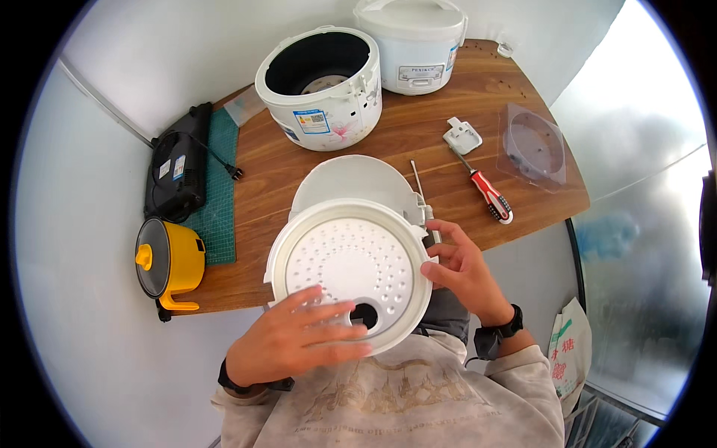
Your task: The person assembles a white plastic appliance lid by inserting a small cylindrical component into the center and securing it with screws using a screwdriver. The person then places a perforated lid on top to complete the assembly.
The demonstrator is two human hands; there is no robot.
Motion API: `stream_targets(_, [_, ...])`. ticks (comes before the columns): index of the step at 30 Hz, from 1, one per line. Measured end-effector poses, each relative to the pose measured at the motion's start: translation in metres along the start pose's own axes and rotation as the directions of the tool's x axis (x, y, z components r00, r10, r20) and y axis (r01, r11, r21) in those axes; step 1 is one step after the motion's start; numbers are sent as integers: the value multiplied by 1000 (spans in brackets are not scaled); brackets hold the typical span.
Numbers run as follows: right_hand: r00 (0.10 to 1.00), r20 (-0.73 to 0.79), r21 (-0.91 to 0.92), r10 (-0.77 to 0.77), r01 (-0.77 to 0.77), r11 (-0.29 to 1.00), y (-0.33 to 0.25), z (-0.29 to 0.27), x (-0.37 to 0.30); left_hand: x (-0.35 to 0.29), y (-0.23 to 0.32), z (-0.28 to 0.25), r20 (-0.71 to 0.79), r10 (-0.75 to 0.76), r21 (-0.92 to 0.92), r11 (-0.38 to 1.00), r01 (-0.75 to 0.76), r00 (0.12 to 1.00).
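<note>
A round white rice cooker lid part is tilted toward me at the table's front edge. Its face has dimples in rings and a dark round hole near the lower rim. My right hand grips its right edge, thumb on the rim and fingers curled around the side. My left hand lies over its lower left, fingers stretched apart near the hole; whether they press on it cannot be told. Just behind is a smooth white lid cover, partly hidden by the dimpled part. A slim screwdriver lies beside the cover.
Farther back stand an open white rice cooker body and a lidded rice cooker. A red-handled screwdriver, small white plate and clear plastic tray lie right. A yellow pot, black appliance and green mat are left.
</note>
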State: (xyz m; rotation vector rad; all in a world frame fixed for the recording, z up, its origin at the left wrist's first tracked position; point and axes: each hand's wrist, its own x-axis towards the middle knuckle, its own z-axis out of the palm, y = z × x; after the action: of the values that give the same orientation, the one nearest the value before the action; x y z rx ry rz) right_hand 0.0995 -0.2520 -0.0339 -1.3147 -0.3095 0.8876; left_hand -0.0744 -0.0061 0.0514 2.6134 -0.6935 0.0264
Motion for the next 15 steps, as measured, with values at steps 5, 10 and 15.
stream_targets(5, [996,-83,53,-17,22,998,9,-4,2,-8,-14,15,-112,-144,104,982,155,983])
stream_targets(10, [965,-216,-22,-147,146,989,17,-15,0,-25,-53,35,-461,-417,-233,909,346,783])
stream_targets(15, [910,-300,-161,-287,248,955,14,-17,4,-49,-106,64,-354,-825,-702,545,458,440])
